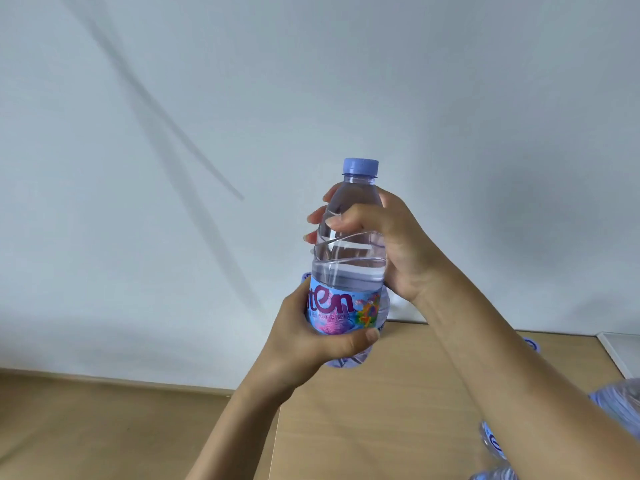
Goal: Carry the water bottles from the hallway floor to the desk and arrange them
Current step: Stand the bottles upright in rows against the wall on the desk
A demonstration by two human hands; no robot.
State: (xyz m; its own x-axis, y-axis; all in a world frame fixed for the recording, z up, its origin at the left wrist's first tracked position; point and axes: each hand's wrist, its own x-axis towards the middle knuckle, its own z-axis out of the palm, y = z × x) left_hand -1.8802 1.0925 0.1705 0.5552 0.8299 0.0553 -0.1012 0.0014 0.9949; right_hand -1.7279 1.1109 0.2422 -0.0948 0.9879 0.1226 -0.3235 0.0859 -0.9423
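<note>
Above the wooden desk (381,410), both hands grip a ribbed clear-plastic bottle (349,258).

Both bare forearms reach up and forward from the lower edge of the view, converging toward the middle. The left hand (304,337) sits lower, its palm turned inward, its thumb lying across the front of the water bottle (348,268) near the bottom of the label while its fingers wrap out of sight behind. The right hand (384,244) sits higher, coming in from the right with the wrist bent; its thumb crosses the clear upper body and the tips of 3 fingers show curled round the far left side. The 2 hands grip at different heights and do not touch each other.
</note>
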